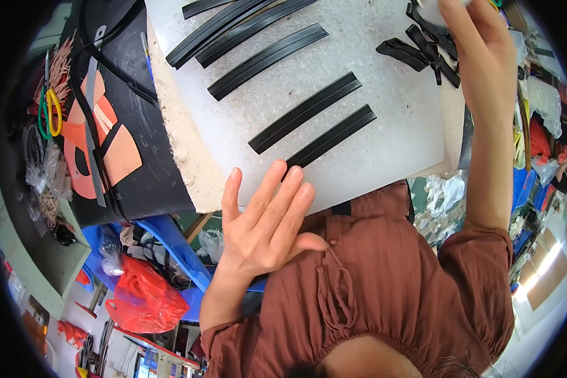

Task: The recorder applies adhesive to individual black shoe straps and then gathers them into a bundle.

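My left hand (261, 233) is open, fingers spread, palm down at the near edge of a worn whitish board (397, 138). Its fingertips are at the lower end of the nearest black strip (334, 135), which looks folded and has a line along its length. A second black strip (305, 113) lies just beyond, and several more are set out farther back. At the top right, my right hand (488, 60) is closed on a white object (444, 14), partly cut off by the frame, its kind unclear. Below that hand sits a tangled bunch of short black strips (425, 53).
Left of the board, a black surface holds orange-pink cut pieces (121, 154), a long metal ruler (94, 145) and black cord. Green- and yellow-handled scissors (53, 113) stand farther left. Below are a red plastic bag (146, 296) and a blue bin (176, 246).
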Demonstrator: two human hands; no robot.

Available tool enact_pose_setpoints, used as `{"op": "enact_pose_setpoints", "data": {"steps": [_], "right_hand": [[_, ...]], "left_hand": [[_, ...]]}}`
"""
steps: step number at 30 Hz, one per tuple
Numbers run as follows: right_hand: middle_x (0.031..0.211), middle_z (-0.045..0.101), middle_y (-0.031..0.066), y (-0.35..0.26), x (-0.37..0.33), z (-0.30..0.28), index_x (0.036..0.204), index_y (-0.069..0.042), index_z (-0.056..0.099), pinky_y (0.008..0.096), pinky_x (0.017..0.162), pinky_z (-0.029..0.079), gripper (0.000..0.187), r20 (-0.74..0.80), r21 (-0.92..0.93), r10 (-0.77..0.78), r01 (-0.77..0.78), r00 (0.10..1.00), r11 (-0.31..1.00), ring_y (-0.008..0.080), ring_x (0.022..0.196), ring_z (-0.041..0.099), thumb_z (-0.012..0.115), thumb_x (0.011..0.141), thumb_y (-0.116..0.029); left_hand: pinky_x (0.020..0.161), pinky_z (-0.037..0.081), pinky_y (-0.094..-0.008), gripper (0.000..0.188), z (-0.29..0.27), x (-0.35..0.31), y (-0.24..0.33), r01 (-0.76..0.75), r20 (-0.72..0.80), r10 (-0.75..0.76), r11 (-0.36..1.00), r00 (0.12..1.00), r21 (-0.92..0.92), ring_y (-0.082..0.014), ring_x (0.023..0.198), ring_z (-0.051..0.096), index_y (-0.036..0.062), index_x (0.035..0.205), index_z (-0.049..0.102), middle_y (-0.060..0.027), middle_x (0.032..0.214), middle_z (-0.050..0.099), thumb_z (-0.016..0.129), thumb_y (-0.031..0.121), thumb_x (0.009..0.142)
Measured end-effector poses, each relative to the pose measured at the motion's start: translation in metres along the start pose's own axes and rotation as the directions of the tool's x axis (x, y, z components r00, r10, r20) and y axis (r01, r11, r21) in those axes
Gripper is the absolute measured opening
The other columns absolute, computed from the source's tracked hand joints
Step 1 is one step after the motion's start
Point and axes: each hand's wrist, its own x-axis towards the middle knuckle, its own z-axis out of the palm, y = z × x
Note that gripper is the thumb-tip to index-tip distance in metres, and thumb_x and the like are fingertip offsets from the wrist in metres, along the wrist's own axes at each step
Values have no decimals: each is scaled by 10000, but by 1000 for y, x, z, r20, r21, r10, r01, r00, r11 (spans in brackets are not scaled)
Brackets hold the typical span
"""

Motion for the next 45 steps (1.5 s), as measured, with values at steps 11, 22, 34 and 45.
{"op": "enact_pose_setpoints", "data": {"steps": [11,22,34,45], "right_hand": [[987,692,111,-21,-89,-23,1058,8,703,344,773,524,334,429,-434,-264,453,864,779,247,888,650,823,747,-12],[979,692,103,-17,-90,-1,1045,-12,720,353,751,527,427,453,-414,-491,664,744,623,282,880,642,800,631,57],[941,705,122,-13,-77,0,1006,-8,726,323,730,526,317,282,-291,-286,366,916,884,258,840,669,858,718,-20],[944,708,113,16,-79,-24,1010,15,708,311,764,507,306,150,-239,-218,250,964,938,217,863,662,854,744,-28]], "left_hand": [[768,484,-405,343,1,5,6,-80,-272,91,995,958,51,-280,885,642,60,1036,724,-109,1079,708,698,390,948],[756,503,-386,200,-5,14,-7,-52,-319,34,997,947,-49,-296,883,651,21,1004,713,-130,1036,711,773,118,840],[799,518,-372,142,-40,144,-118,32,-460,4,997,888,70,-299,897,666,37,991,720,-113,981,730,702,31,851],[762,519,-310,211,-57,156,-87,92,-299,-97,995,949,-31,-233,816,687,20,998,746,-104,872,719,743,-29,793]]}}
